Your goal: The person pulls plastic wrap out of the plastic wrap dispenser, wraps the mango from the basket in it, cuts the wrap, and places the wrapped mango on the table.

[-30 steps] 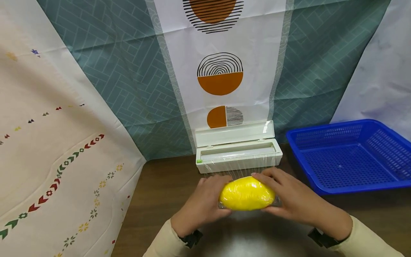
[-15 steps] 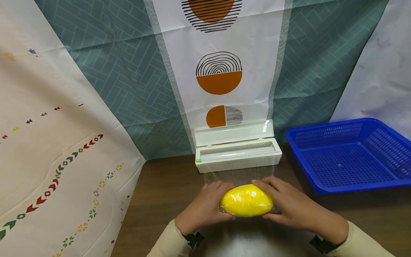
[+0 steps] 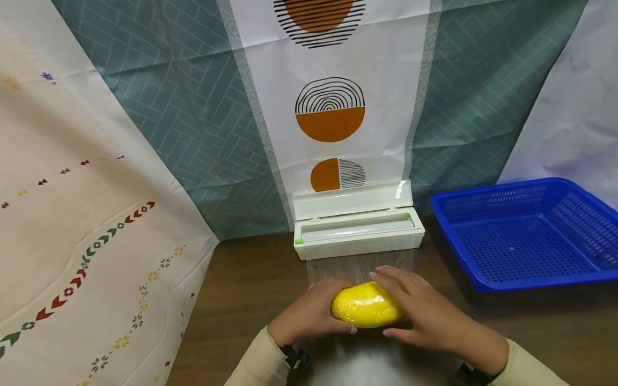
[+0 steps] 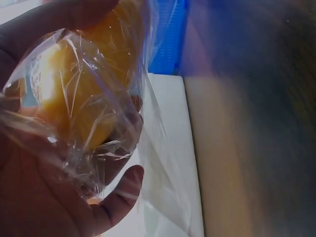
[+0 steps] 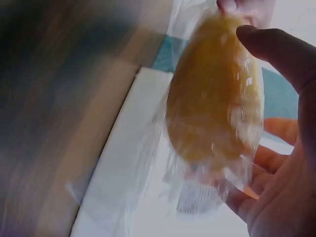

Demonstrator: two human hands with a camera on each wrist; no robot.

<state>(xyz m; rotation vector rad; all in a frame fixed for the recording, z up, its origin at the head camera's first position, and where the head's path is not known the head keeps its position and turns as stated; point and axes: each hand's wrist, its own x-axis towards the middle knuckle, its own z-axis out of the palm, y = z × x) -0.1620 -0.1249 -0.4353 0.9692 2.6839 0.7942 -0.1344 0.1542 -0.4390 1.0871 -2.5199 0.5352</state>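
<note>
A yellow mango-shaped fruit (image 3: 364, 306), wrapped in shiny cling film, is held up over the table between both hands. My left hand (image 3: 316, 311) grips its left end, with the thumb along the near side. Around its right end, my right hand (image 3: 425, 311) is spread loosely, the fingers stretched over the far side and the thumb a little off the near edge. A sheet of cling film (image 3: 359, 266) runs back from the fruit to the white dispenser box (image 3: 359, 247), whose lid is up over a film roll. Loose film (image 4: 89, 173) bunches by the left fingers.
A blue perforated plastic basket (image 3: 531, 252) stands right of the dispenser. Patterned cloths (image 3: 183, 128) hang behind and at the left of the brown table (image 3: 251, 289).
The fruit has moved down towards me, with more film drawn out from the dispenser. The right hand has shifted left and loosened about the fruit's end.
</note>
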